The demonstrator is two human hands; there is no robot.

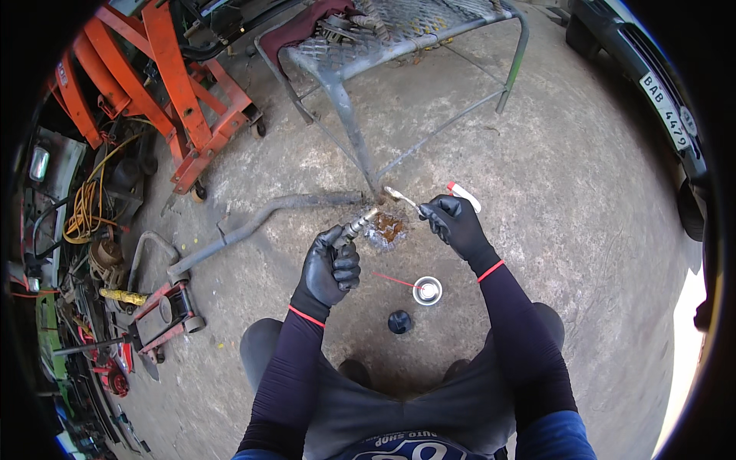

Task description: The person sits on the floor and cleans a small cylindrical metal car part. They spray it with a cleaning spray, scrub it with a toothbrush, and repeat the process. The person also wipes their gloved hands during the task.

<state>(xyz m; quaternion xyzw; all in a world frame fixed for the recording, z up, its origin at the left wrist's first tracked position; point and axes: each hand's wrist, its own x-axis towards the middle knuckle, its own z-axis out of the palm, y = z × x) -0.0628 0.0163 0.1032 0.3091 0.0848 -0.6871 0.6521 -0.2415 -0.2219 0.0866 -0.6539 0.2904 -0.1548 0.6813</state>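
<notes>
Black gloves cover both my hands. My left hand [330,268] is closed around a stepped, cylindrical metal part [356,227], its tip pointing up and to the right. Pinched in my right hand [458,228] is a small brush [402,198], its bristled head out to the left, just above the metal part and apart from it. Beneath them a wet rusty-brown patch [389,227] stains the concrete. Nearer me stand a spray can [428,291] with a thin red straw and a round black cap [399,322]. A white-and-red object [465,197] lies beyond my right hand.
A bent grey pipe [268,213] lies to the left, its lower end at a red floor jack [162,316]. An orange hoist [184,100] stands far left, beside piled parts and cables [88,207]. Ahead is a metal-mesh table [406,54]; at right, a vehicle's bumper [652,84].
</notes>
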